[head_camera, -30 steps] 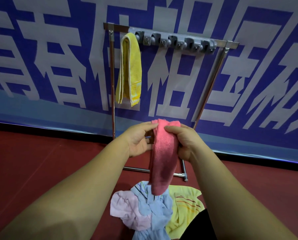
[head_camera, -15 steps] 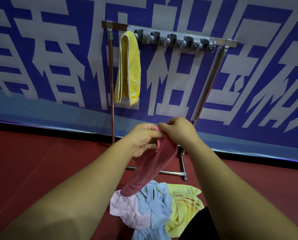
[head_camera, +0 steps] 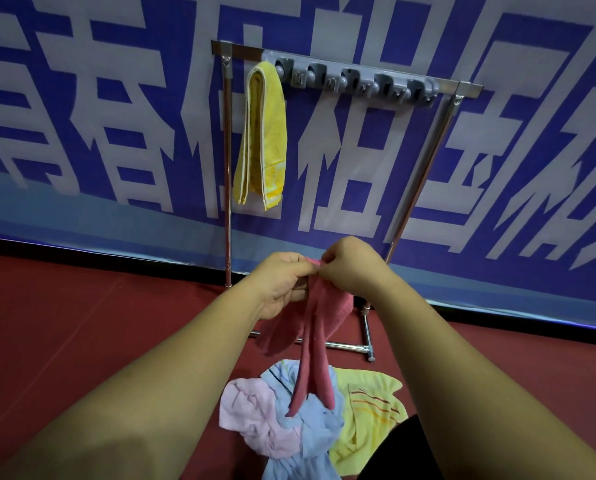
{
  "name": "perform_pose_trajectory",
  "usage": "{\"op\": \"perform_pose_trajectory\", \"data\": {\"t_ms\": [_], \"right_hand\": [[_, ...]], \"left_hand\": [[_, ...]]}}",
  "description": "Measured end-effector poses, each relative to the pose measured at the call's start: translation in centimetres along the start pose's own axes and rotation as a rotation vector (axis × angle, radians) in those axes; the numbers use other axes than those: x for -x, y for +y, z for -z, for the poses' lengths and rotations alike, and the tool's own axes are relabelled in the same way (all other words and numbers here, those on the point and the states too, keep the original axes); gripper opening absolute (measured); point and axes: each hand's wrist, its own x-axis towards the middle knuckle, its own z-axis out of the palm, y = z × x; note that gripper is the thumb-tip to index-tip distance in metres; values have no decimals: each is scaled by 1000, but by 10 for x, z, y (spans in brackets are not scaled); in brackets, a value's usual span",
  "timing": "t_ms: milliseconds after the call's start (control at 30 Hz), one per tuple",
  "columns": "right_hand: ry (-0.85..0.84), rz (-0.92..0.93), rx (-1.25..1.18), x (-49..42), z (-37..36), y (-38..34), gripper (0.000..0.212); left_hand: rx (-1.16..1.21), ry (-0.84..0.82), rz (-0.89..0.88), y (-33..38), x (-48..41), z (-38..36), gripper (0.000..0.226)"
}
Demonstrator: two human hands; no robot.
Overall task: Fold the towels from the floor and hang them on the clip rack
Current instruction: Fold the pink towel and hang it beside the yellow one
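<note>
Terrycloth pink towel [head_camera: 325, 315] hangs limp & twisted; yr left hand [head_camera: 282, 286] & right hand [head_camera: 351, 269] pinch its top w/ curled fingers.

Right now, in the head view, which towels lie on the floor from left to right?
On the floor: pale pink towel → light blue towel → pale yellow striped towel. The dark pink towel, held up, hangs over the blue one, so it is left out.

a blue banner [head_camera: 82, 209] with large white characters hangs above a black strip [head_camera: 82, 249] and dark red floor [head_camera: 64, 323].
</note>
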Motion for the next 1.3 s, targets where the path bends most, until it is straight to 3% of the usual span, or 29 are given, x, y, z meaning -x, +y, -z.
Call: {"op": "perform_pose_trajectory", "data": {"t_ms": [267, 367, 467, 533, 633, 700, 767, 833, 900, 1033, 1167, 1300], "right_hand": [[170, -8, -129, 3, 7, -13, 13], [133, 79, -92, 5, 5, -19, 23], [69, 129, -103, 6, 2, -15, 25], [163, 88, -240, 6, 6, -7, 19], [360, -111, -424, 2, 8, 14, 19], [304, -224, -522, 1, 3, 26, 32], [140, -260, -710, 2, -4, 33, 43], [-41, -268, -907, 7, -8, 36, 44], [-71, -234, -1005, 10, -11, 38, 40], [414, -132, -760, 7, -10, 31, 30], [433, 89, -393, 12, -8, 9, 25], [495, 91, -123, 8, -12, 4, 34]], "left_hand": [[-244, 99, -14, -1, 2, -6, 15], [-292, 173, -29, 3, 2, -11, 19], [-168, 238, -50, 7, -1, -13, 23], [-42, 215, -84, 10, -4, -12, 27], [65, 141, -139, 14, -4, -8, 17], [106, 104, -177, 17, -2, -8, 8], [130, 88, -208, 21, 2, -9, 9], [175, 62, -231, 22, 2, -10, 12], [240, 48, -243, 24, 2, -11, 15], [318, 50, -227, 25, 2, -12, 25], [340, 64, -165, 27, 3, -22, 32], [392, 58, -130, 27, 8, -31, 33]]}}
